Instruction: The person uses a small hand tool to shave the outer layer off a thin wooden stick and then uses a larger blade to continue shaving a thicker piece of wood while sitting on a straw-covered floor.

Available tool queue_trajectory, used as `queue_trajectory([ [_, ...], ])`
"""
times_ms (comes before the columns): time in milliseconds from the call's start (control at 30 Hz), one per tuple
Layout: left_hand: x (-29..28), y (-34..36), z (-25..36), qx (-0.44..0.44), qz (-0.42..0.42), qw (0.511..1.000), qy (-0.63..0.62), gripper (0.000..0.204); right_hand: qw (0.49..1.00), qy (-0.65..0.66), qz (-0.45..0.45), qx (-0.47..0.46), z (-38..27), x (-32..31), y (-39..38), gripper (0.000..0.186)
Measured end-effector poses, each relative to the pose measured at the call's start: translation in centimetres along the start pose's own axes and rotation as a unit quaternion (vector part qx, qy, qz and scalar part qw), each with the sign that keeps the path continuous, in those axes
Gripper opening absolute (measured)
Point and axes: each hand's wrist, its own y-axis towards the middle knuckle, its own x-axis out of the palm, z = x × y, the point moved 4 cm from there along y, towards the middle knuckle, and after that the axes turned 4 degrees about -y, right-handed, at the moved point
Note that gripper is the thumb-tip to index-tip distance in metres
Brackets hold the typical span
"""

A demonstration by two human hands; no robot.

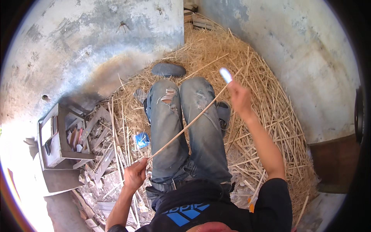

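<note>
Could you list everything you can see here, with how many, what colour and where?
Long thin stick: one, tan, slanting across the legs
Small object: one, bright white, blurred, in the right hand
Straw-like shavings: uncountable, golden, floor beyond the knees
Loose strips: many, pale tan, right-hand floor
Packet: one, blue, left of the legs
Wooden frame: one, grey-brown, far left
Wood scraps: many, greyish, beside the frame
Footwear: two pieces visible, grey, beyond and right of the knees
Walls: two visible, patchy grey-white, behind
Jeans: one pair, faded blue, torn, centre
Shirt: one, black with blue print, bottom
Left hand: one, bare, gripping the stick
Right hand: one, bare, upper right
</note>
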Motion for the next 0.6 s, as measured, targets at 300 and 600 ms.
queue_trajectory([
  [300, 1.0, 1.1, 1.7, -0.086, -0.008, 0.992, -0.091, 0.021, 0.976, 0.021, -0.137, -0.168, -6.9, 1.4, -2.7, 0.031],
  [600, 3.9, 4.9, 5.0, -0.039, 0.021, 0.999, -0.013, 0.029, 0.985, 0.121, -0.060, -0.105, -7.6, 3.1, -5.5, 0.035],
])
